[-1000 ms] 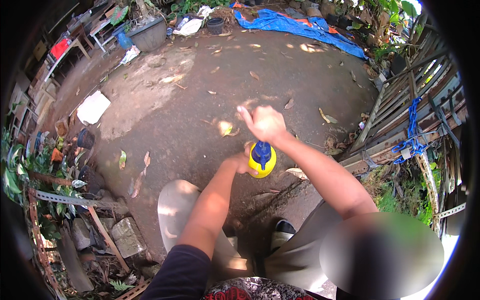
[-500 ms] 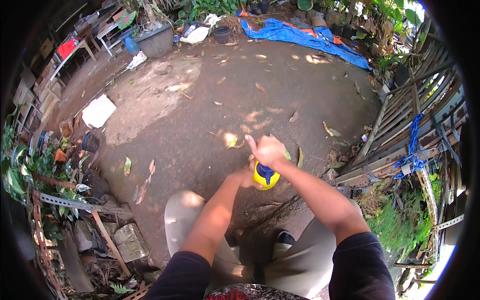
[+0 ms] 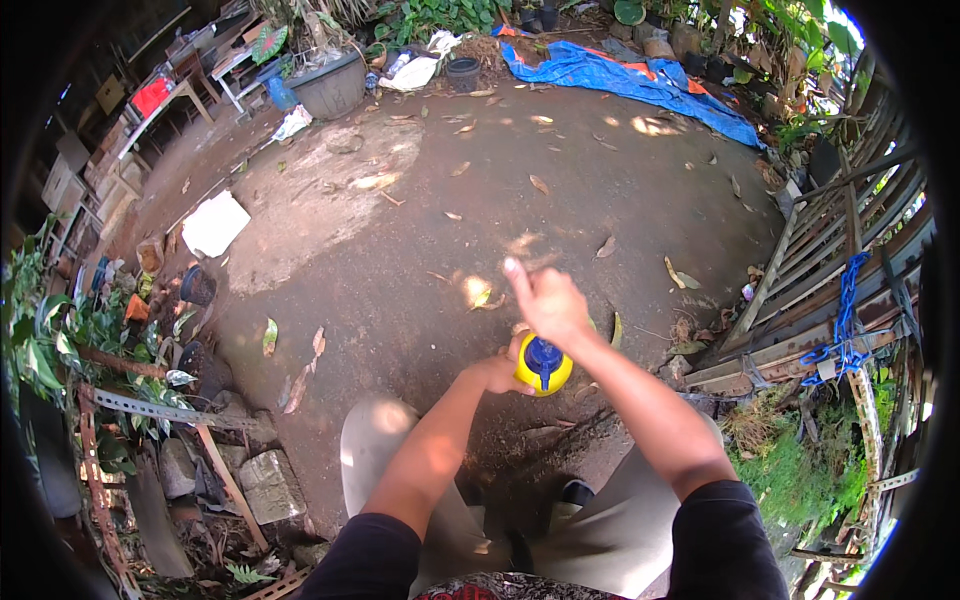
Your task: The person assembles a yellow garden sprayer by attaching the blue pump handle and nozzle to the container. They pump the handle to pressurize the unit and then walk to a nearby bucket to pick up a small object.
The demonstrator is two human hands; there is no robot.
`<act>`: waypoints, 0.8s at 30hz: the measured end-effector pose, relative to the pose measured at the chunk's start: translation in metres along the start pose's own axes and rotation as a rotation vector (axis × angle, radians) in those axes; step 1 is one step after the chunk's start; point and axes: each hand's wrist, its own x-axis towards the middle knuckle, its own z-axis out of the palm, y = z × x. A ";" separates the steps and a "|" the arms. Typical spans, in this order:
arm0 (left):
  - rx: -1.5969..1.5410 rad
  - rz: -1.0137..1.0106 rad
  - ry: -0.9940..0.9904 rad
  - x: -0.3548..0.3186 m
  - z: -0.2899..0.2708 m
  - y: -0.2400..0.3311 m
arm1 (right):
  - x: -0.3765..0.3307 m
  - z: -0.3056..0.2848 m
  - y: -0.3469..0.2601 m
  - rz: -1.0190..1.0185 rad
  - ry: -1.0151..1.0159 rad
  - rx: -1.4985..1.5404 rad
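A yellow pump sprayer (image 3: 557, 379) with a blue top (image 3: 543, 357) is held upright over the ground, in front of my knees. My left hand (image 3: 504, 371) wraps round the left side of its yellow body. Just beyond the blue top, my right hand (image 3: 556, 304) is closed in a fist with the thumb stretched out. The handle inside that fist is hidden by my fingers. Below the sprayer, my bent legs in light trousers (image 3: 615, 510) are spread apart.
Dry leaves (image 3: 540, 185) lie scattered on the dark ground. A blue tarp (image 3: 620, 80) is at the back right, a slatted fence with a blue chain (image 3: 850, 310) at the right. On the left are a white sheet (image 3: 215, 224), potted plants and stone blocks (image 3: 270, 487).
My right hand has risen a little from the sprayer's blue top. The left hand keeps its hold on the body. The whole view has shifted slightly.
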 end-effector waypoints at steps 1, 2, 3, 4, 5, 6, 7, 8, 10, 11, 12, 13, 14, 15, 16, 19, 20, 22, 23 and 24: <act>-0.023 -0.039 0.015 -0.014 -0.006 -0.016 | -0.004 -0.031 -0.034 -0.015 -0.042 0.128; -0.048 -0.033 0.019 -0.021 -0.009 -0.012 | -0.014 -0.061 -0.052 -0.031 0.003 0.130; -0.063 0.008 0.009 -0.016 -0.010 0.005 | -0.014 -0.058 -0.040 -0.026 0.054 0.098; -0.057 0.002 -0.007 -0.015 -0.007 0.006 | -0.011 -0.030 -0.016 -0.021 0.089 0.078; -0.051 0.006 -0.016 -0.013 -0.008 0.005 | -0.007 -0.003 0.009 -0.020 0.130 0.048; -0.045 0.017 -0.022 -0.006 -0.006 0.012 | 0.002 0.025 0.038 0.019 -0.001 -0.097; -0.050 0.018 -0.020 -0.005 0.001 0.014 | 0.000 0.040 0.048 -0.008 0.024 -0.191; -0.047 0.011 -0.010 -0.006 0.002 0.011 | 0.005 0.041 0.049 -0.002 0.028 -0.151; -0.051 -0.022 -0.027 -0.009 -0.003 0.020 | 0.007 0.022 0.036 -0.002 0.044 -0.025; -0.071 -0.033 -0.001 -0.017 -0.009 0.005 | -0.004 -0.005 -0.002 -0.031 0.028 0.078; -0.096 -0.020 0.015 -0.019 -0.009 -0.001 | -0.009 -0.021 -0.020 -0.042 0.020 0.162; -0.127 0.011 0.016 -0.015 -0.003 -0.001 | -0.008 -0.020 -0.019 -0.060 0.058 0.121; -0.106 -0.003 -0.010 -0.010 0.000 -0.008 | -0.008 -0.015 -0.019 -0.086 0.083 0.084; -0.101 0.015 0.007 -0.009 0.006 -0.016 | -0.009 -0.008 -0.017 -0.113 0.107 0.049; -0.086 0.063 0.021 0.003 0.011 -0.014 | -0.001 0.010 0.007 -0.008 -0.005 -0.151; -0.042 0.059 0.012 0.013 0.022 -0.019 | 0.001 0.040 0.039 -0.028 0.005 -0.170; -0.059 0.007 -0.025 0.009 0.014 -0.004 | 0.004 0.026 0.029 0.024 -0.019 -0.058; -0.118 -0.033 -0.004 -0.005 0.008 -0.014 | -0.010 -0.020 -0.027 -0.058 0.058 0.059; -0.125 -0.021 0.011 -0.007 0.007 -0.021 | -0.016 -0.033 -0.043 -0.092 0.101 0.116; -0.129 -0.003 0.022 -0.006 0.008 -0.025 | -0.017 -0.032 -0.040 -0.106 0.128 0.093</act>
